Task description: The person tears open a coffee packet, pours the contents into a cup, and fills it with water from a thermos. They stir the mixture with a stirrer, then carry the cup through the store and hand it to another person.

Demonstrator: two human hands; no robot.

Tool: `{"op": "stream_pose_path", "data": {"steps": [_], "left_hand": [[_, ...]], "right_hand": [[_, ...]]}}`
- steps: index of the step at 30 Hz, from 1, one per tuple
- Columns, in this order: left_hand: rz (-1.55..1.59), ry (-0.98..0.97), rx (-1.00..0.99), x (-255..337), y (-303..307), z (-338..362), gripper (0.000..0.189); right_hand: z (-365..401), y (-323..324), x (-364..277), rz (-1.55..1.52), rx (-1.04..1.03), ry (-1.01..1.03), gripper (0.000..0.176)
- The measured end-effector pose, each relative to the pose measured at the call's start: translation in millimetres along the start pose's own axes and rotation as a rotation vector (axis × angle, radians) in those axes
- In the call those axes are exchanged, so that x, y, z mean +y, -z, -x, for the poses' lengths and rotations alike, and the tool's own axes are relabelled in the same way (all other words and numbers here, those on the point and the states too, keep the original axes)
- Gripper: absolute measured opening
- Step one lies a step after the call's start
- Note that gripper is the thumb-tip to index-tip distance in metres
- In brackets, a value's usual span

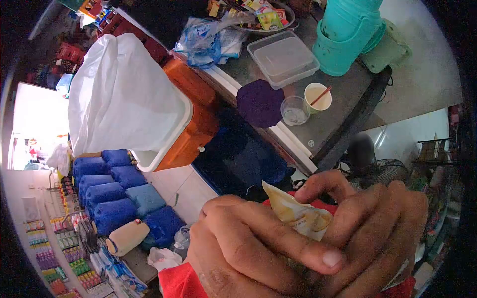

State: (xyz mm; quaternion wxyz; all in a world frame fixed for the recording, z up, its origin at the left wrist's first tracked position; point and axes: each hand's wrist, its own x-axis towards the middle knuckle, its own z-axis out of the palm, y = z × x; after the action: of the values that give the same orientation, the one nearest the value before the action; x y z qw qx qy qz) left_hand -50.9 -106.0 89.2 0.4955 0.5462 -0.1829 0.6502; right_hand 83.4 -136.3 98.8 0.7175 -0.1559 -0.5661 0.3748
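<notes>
Both hands close together, low in view, right of centre; whether they touch, unclear. Left hand [238, 248]: back toward camera, knuckles bent, one digit stretched across in front of right hand [375, 228], nail showing. Right hand: fingers curled side by side, knuckles raised, upper digit bent, tip pointing left. Both in gripping pose.

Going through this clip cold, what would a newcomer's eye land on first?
Probably the left hand and right hand, looming large at lower centre and right around a small pale-yellow packet. Next would come the orange cooler left of centre, white sheeting spread over its top, and the turquoise jug on the grey counter at upper right.
</notes>
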Motion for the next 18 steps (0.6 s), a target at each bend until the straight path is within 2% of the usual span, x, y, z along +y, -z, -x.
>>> {"op": "stream_pose_path", "data": {"steps": [4, 7, 10, 12, 14, 15, 16, 17, 18], "left_hand": [[0.027, 0.038, -0.01, 7, 7, 18, 0.006], [0.03, -0.063, -0.061, -9, 25, 10, 0.006], [-0.187, 0.122, -0.101, -34, 34, -5, 0.005], [-0.339, 0.23, -0.125, -53, 36, -15, 0.01], [-0.511, 0.366, -0.144, -63, 38, -21, 0.015], [-0.598, 0.441, -0.152, -67, 39, -23, 0.017], [-0.555, 0.566, -0.052, -74, 36, -22, 0.014], [-0.505, 0.692, 0.048, -83, 33, -21, 0.011], [-0.46, 0.672, 0.045, -93, 39, -15, 0.014]], "right_hand": [[9, -5, -4, -0.072, 0.024, -0.091, 0.016], [-8, 5, -3, -0.101, -0.085, -0.085, 0.017], [-20, 12, -18, -0.086, -0.152, -0.124, 0.017], [-13, 23, -12, 0.065, 0.052, -0.17, 0.015], [-2, 35, 1, 0.168, 0.433, -0.353, 0.03], [-2, 39, 9, 0.056, 0.554, -0.385, 0.027], [-3, 44, 16, -0.055, 0.678, -0.417, 0.024], [1, 52, 22, -0.045, 0.679, -0.418, 0.024], [4, 60, 27, -0.091, 0.695, -0.431, 0.022]]}}
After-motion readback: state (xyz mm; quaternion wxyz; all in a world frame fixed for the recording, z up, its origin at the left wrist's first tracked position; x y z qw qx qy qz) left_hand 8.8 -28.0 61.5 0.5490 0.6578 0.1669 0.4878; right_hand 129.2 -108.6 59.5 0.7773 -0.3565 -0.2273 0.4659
